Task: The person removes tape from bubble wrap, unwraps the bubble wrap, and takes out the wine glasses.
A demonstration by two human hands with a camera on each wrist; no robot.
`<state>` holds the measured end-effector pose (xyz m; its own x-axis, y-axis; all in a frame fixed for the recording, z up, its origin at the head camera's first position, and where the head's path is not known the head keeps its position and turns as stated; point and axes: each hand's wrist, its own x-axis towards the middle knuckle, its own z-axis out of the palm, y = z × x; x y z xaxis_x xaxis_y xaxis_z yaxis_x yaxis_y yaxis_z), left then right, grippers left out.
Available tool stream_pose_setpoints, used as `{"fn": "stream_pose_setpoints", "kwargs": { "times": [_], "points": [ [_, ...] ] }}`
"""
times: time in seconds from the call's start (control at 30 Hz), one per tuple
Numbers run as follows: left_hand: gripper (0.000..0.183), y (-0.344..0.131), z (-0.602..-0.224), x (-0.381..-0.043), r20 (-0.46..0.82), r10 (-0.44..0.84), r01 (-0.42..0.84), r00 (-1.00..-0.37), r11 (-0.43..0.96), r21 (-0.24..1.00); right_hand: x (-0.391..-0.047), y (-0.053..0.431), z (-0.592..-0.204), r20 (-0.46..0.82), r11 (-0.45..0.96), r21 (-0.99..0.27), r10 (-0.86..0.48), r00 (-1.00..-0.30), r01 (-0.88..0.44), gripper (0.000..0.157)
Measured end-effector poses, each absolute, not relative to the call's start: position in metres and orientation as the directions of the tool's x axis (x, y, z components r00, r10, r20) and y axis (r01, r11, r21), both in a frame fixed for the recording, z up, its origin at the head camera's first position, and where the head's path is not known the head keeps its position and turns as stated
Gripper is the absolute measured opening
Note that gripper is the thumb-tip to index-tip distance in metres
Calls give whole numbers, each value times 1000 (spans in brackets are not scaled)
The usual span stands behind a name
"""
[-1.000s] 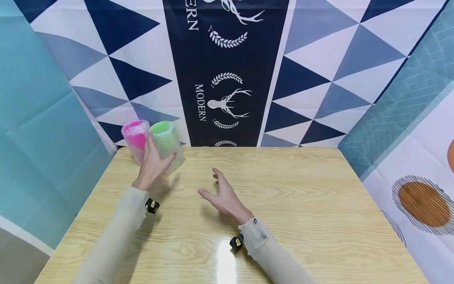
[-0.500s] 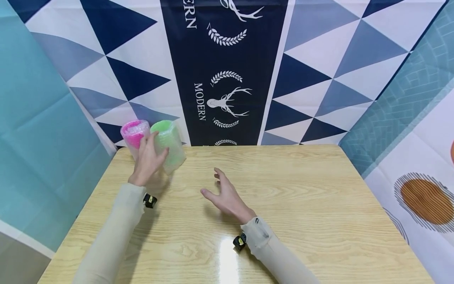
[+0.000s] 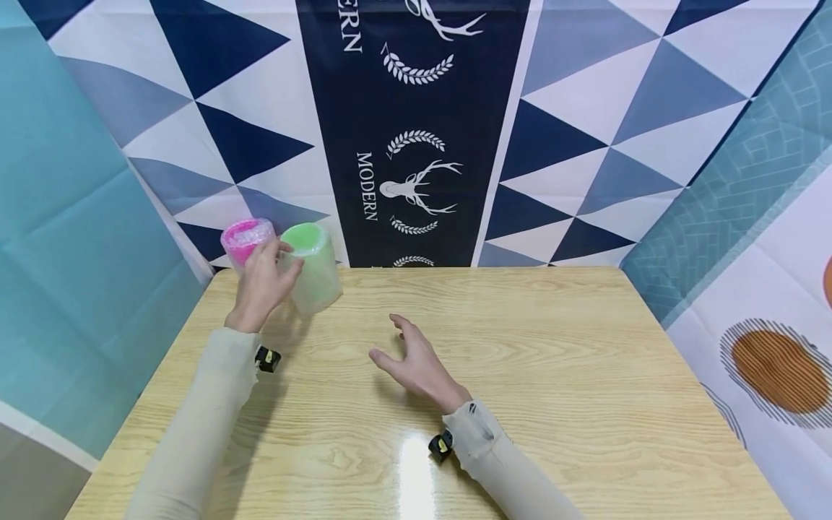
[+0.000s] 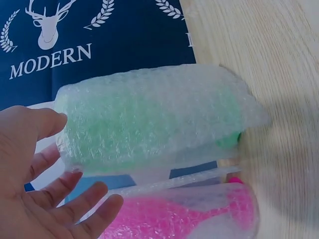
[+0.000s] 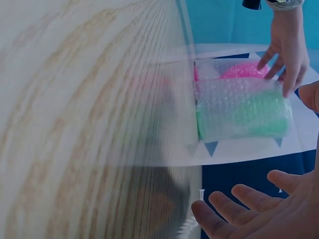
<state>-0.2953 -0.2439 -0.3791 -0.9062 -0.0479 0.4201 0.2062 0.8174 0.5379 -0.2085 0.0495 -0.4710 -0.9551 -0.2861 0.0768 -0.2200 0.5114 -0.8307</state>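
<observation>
Two bubble-wrapped goblets stand side by side at the back left of the table: a green goblet [image 3: 317, 278] and, to its left, a pink goblet [image 3: 243, 238]. In the left wrist view, stem and foot of the pink goblet [image 4: 164, 216] show through the wrap. My left hand [image 3: 260, 285] is at the top of the green goblet [image 4: 149, 122], fingers spread and relaxed, thumb tip right at its rim. It partly hides the pink one in the head view. My right hand [image 3: 419, 365] hovers over the middle of the table with loosely bent fingers, holding nothing.
The wooden table [image 3: 552, 375] ends at a patterned backdrop [image 3: 416, 108] right behind the goblets. A teal cloth [image 3: 84, 238] hangs along the left side. Another printed cloth [image 3: 734, 303] lines the right.
The green goblet, slightly tilted before, now stands upright. My left hand has loosened from it and shifted a little left and up. My right hand has barely moved.
</observation>
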Motion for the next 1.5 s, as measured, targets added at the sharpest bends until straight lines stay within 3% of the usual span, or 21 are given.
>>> {"fn": "stream_pose_setpoints", "kwargs": {
  "times": [0.47, 0.9, 1.5],
  "points": [
    [23, -238, -379, -293, 483, -45, 219, -875, 852, 476, -208, 52, -471, 81, 525, -821, -281, -956, -224, 86],
    [23, -233, -383, -286, 501, -13, 260, -865, 843, 471, -210, 53, -471, 84, 560, -788, -312, -946, -254, 88],
    [19, -208, -384, -269, 584, 128, 441, -802, 786, 433, -217, 61, -461, 99, 593, -734, -390, -916, -332, 95]
  ]
}}
